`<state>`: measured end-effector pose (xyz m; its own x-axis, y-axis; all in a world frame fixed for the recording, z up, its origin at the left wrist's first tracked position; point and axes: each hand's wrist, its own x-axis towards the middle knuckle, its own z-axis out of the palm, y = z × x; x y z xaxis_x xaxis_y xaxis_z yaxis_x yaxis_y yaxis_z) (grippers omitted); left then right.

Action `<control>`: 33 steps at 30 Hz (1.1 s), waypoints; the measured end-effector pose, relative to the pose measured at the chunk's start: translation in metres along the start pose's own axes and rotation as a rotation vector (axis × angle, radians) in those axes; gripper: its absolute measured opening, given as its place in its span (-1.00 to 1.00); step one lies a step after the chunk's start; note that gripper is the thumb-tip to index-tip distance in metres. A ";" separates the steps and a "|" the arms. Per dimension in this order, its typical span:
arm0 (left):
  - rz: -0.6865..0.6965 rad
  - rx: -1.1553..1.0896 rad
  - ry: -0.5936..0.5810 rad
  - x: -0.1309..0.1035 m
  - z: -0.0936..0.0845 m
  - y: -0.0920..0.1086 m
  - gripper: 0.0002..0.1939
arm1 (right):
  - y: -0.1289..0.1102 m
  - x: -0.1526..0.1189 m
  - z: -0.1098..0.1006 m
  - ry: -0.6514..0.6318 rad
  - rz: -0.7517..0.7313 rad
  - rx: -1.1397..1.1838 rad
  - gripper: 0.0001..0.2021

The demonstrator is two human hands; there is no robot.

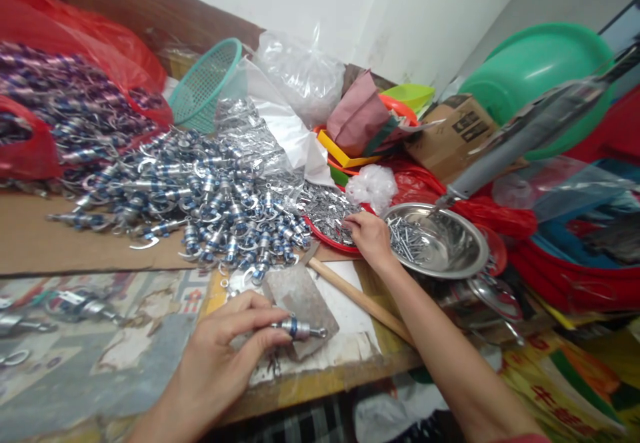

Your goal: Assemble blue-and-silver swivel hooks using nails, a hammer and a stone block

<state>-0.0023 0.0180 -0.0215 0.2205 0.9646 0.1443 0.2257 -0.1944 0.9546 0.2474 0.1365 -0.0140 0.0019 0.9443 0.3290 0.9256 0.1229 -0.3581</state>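
Between thumb and fingers, my left hand pinches a small silver-and-blue metal fitting, held over a grey metal block. My right hand reaches to a red tray heaped with small flat metal pieces. Its fingertips are bent together at the edge of that heap; whether a piece is between them is too small to tell. A wooden-handled hammer lies between the block and my right forearm.
A big pile of fittings covers the cardboard at left. A steel bowl with metal pins stands right of my right hand. Above it slants a grey tool. Behind are a teal basket, a carton and a green basin.
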 end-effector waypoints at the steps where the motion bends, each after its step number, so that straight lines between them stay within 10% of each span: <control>1: 0.006 0.002 0.035 -0.001 0.001 0.000 -0.85 | -0.008 -0.010 -0.004 0.000 -0.009 0.031 -0.82; 8: 0.059 0.037 0.155 -0.003 0.006 0.002 -0.66 | -0.085 -0.105 -0.022 -0.100 -0.298 0.670 -0.85; 14: 0.079 0.019 0.086 -0.002 0.007 0.007 -0.82 | -0.094 -0.122 -0.020 -0.062 -0.345 0.769 -0.81; 24: -0.033 -0.104 0.009 -0.009 0.005 0.009 -0.91 | -0.093 -0.132 -0.024 0.006 -0.444 0.751 -0.82; 33: -0.068 -0.012 0.027 -0.007 0.001 0.019 -0.88 | -0.083 -0.135 -0.027 0.170 -0.913 0.289 -0.77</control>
<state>0.0008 0.0072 -0.0049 0.1790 0.9801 0.0857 0.2275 -0.1260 0.9656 0.1806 -0.0096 -0.0048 -0.5948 0.3946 0.7004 0.4694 0.8778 -0.0959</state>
